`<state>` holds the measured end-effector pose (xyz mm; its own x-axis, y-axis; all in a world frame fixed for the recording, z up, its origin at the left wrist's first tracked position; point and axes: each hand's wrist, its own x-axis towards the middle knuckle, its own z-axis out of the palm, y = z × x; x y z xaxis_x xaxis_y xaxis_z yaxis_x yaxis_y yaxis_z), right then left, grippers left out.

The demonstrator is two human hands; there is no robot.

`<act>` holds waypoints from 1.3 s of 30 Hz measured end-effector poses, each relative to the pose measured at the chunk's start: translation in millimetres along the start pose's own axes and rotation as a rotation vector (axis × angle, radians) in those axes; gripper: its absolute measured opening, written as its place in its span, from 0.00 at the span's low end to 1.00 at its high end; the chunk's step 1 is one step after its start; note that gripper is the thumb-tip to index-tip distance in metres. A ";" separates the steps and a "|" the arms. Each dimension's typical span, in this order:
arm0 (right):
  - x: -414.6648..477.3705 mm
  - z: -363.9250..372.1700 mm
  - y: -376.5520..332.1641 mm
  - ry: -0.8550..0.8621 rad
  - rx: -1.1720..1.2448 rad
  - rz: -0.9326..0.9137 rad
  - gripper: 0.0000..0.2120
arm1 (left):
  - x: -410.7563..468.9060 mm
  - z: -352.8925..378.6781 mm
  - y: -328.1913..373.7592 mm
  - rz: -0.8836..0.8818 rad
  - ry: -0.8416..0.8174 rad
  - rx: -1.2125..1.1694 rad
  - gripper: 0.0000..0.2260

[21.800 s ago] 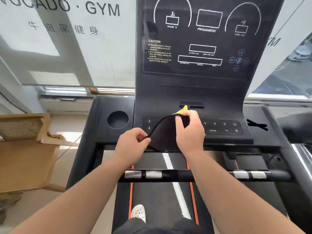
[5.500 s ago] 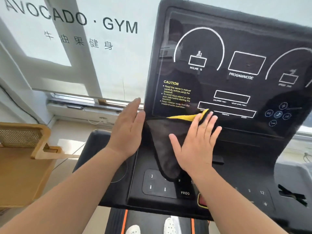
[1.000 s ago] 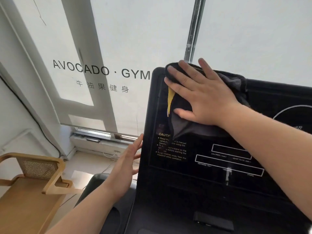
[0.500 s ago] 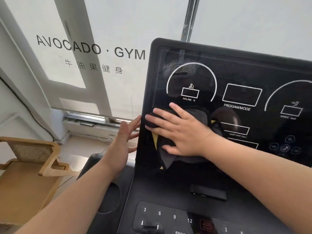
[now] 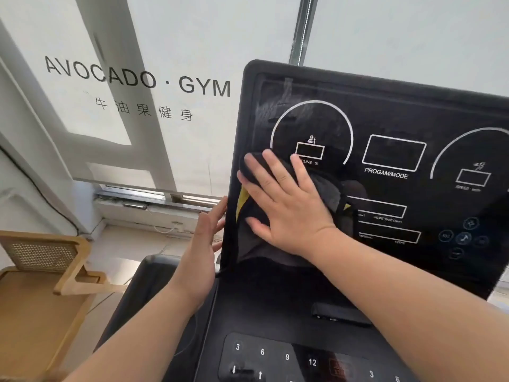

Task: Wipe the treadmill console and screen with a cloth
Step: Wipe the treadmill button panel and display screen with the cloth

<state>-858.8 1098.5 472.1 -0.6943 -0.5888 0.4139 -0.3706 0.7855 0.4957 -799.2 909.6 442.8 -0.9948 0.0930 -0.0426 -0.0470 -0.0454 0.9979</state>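
Note:
The black treadmill screen point(image 5: 391, 128) stands upright ahead, with white dial outlines and the label PROGAM/MODE. A dark grey cloth with a yellow edge point(image 5: 330, 194) lies flat on its lower left area. My right hand point(image 5: 286, 205) presses the cloth against the glass with fingers spread. My left hand point(image 5: 203, 244) rests flat against the screen's left side edge, holding nothing. The console keypad point(image 5: 275, 357) with numbers 3, 6, 9 and 12 sits below.
A wooden chair point(image 5: 41, 285) with a woven back stands at the lower left. Behind the treadmill hangs a white window blind point(image 5: 137, 84) printed AVOCADO · GYM. A small black slot point(image 5: 341, 317) sits below the screen.
My right hand slid the cloth from the screen's top left corner down to its lower left area, then slightly up. My left hand has stayed on the screen's side edge.

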 end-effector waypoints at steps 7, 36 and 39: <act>-35.2 11.9 13.9 -0.024 -0.046 -0.210 0.36 | 2.4 10.0 9.9 0.089 0.122 0.072 0.30; -94.5 6.8 103.7 0.023 -0.085 -0.034 0.40 | 9.1 80.3 21.0 0.280 0.311 0.778 0.43; -67.0 -16.5 147.6 0.041 -0.065 0.265 0.43 | 10.3 78.4 20.1 0.246 0.325 0.717 0.44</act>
<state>-856.9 1250.7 530.1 -0.7355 -0.3723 0.5660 -0.1375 0.9001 0.4134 -803.2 987.6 466.3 -0.9509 -0.1341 0.2789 0.1356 0.6294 0.7652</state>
